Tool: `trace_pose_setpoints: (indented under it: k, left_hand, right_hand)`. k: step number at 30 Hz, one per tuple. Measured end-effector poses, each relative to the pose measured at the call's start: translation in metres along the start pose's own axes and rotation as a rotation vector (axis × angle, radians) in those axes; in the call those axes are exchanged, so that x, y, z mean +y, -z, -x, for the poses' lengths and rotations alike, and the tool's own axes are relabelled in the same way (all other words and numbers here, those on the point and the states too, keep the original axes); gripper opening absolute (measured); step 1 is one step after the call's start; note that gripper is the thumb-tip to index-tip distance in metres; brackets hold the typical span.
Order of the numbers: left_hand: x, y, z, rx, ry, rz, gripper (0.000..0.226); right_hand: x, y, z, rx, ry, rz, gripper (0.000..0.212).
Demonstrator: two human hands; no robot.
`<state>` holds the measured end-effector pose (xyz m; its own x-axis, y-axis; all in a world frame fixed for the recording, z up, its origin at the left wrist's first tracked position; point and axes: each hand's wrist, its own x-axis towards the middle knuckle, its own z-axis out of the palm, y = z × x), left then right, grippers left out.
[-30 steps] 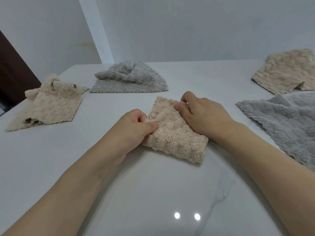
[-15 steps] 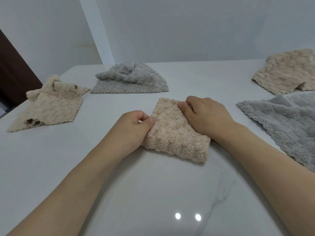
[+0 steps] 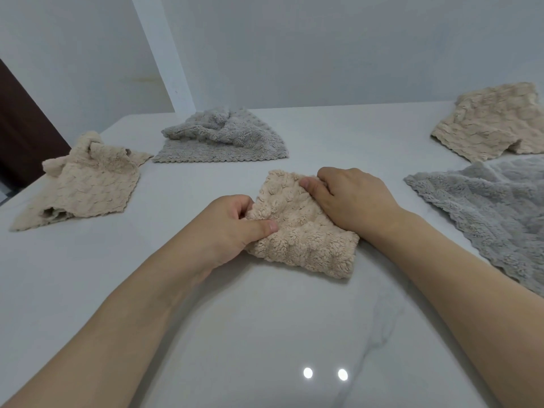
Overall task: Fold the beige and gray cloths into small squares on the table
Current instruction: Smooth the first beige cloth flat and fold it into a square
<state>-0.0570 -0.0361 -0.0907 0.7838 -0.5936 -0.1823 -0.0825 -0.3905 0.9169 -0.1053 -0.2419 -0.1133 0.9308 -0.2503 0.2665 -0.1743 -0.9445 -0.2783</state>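
Observation:
A small folded beige cloth (image 3: 300, 228) lies at the middle of the white table (image 3: 235, 334). My left hand (image 3: 232, 228) pinches its left edge between thumb and curled fingers. My right hand (image 3: 350, 195) grips its far right corner, thumb on top. Loosely bunched, another beige cloth (image 3: 85, 184) sits at the left. A crumpled gray cloth (image 3: 220, 136) lies at the back. At the right lie a spread gray cloth (image 3: 485, 207) and, behind it, a beige cloth (image 3: 497, 122).
A white wall rises just behind the table's far edge. A dark door or panel (image 3: 20, 128) stands past the table's left corner. Two bright light reflections (image 3: 325, 373) shine on the glossy tabletop near me.
Both hands keep hold of the small beige cloth. It has shifted slightly right and away, and its left edge now bunches up under my left thumb.

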Motion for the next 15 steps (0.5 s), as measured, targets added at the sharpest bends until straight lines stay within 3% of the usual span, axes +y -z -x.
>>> trace_pose_setpoints:
  k: [5, 15]
  left_hand:
    - [0.001, 0.001, 0.001, -0.092, 0.036, 0.056, 0.028]
    - [0.001, 0.014, 0.005, -0.164, -0.004, 0.183, 0.044]
  right_hand:
    - [0.001, 0.0, -0.001, -0.011, -0.005, 0.006, 0.049]
    - [0.004, 0.002, -0.002, 0.052, -0.076, 0.016, 0.046]
